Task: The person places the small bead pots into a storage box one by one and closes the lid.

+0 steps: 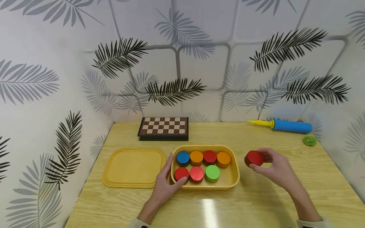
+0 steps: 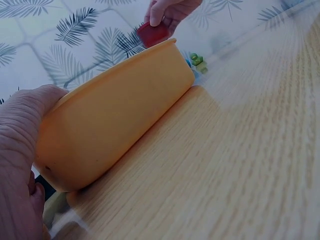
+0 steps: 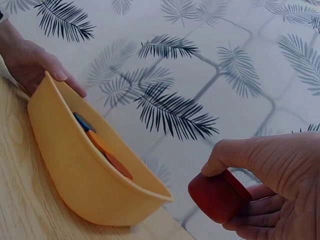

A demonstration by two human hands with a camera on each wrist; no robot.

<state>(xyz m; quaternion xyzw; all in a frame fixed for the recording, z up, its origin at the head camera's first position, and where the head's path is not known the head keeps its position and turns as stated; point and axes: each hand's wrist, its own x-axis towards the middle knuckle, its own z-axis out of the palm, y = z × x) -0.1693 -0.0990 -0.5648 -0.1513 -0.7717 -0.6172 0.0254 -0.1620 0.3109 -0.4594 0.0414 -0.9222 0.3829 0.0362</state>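
Note:
My right hand (image 1: 275, 166) pinches a small red cylinder (image 1: 253, 158) between thumb and fingers, held above the table to the right of a yellow bin (image 1: 234, 177). In the right wrist view, the red cylinder (image 3: 219, 195) is tilted, with a seam near one end. My left hand (image 1: 165, 186) grips the bin's left end, thumb over the near rim and fingers along the outer side. Inside the bin stand several similar cylinders in two rows: a blue one (image 1: 183, 158), orange ones (image 1: 196, 157), red ones (image 1: 196, 174) and a green one (image 1: 212, 173).
A flat yellow lid (image 1: 134, 167) lies left of the bin. Behind them is a checkered board box (image 1: 163, 128). At the back right lies a blue and yellow hand pump (image 1: 291, 125), with a small green object (image 1: 309, 141) near it. A patterned wall (image 1: 199, 72) rises behind the table.

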